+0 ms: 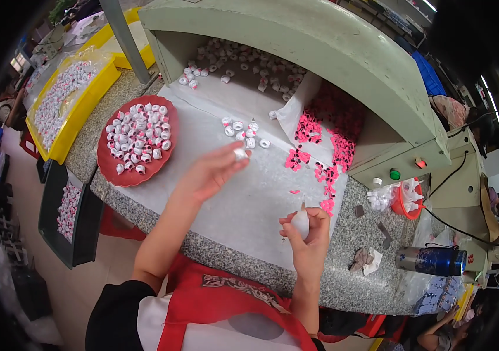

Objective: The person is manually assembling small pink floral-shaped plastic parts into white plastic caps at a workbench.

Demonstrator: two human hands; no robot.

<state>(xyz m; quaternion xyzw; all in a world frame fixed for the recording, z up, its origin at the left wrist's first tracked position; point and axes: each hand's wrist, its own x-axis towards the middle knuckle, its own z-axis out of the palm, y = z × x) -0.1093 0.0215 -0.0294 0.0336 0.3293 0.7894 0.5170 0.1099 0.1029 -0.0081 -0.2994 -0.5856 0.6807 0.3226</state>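
My left hand (217,169), slightly blurred, is raised over the white sheet (249,202) with its fingers closed on a small white rounded piece (240,154). Just beyond its fingertips, several similar white pieces (237,126) sit in a loose cluster. In my right hand (311,231) is a small white squeeze bottle (301,223), its thin nozzle pointing up and away from me. Flat pink pieces with black marks (309,127) are heaped to the right on the sheet, and a few stray toward my right hand.
A red scalloped plate (104,161) piled with white-and-pink pieces stands at the left. Beyond it is a yellow tray (88,96); a dark green bin (80,248) hangs lower. A beige arched housing (296,29) overhangs the back. A blue flask (430,260) and red cup (400,202) stand right.
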